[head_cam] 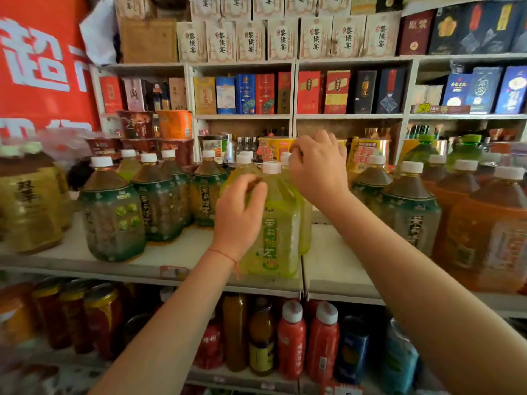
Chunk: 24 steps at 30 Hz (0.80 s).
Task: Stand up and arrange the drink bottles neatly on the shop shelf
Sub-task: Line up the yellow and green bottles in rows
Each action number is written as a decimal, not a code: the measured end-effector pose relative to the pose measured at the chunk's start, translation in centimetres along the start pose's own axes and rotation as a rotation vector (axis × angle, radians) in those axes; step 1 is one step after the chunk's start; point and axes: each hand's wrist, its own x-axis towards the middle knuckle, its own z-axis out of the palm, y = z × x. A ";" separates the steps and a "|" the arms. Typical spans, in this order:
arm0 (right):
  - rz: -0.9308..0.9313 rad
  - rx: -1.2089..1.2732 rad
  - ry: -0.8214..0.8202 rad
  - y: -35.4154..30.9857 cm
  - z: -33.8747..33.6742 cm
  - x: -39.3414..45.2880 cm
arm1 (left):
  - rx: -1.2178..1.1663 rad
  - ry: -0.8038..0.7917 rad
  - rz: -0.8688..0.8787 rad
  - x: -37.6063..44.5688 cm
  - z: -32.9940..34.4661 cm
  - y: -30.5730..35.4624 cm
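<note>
Left hand [239,212] grip: fingers curled at the shoulder of the front yellow-green bottle [275,223], looks like light contact, not a firm clasp. Right hand [316,166] grip: fingertips pinching near the cap of the second yellow-green bottle [305,206] just behind it. Both bottles stand upright near the front edge of the shelf [336,269], mid-span. Task looks partway: dark green-label bottles [114,212] in rows left, orange-label bottles [484,232] right, all upright, but a bare gap sits right of the yellow pair. Judged left: close gaps, square the rows. Neighbours crowd both sides; cans [368,155] behind limit pushing back.
</note>
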 end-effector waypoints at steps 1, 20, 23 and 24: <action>-0.045 0.086 0.066 -1.4 0.0 -0.3 | 0.028 0.032 0.002 -0.1 -0.8 -0.6; 0.422 0.631 -0.664 -20.7 14.5 -3.9 | 0.071 0.159 -0.438 1.5 -21.2 -14.7; 0.523 0.675 -0.649 -20.9 16.3 -4.0 | -0.010 0.150 -0.411 1.6 -22.2 -15.4; 0.543 0.680 -0.649 -20.9 16.6 -4.1 | -0.039 0.164 -0.402 1.6 -22.7 -15.7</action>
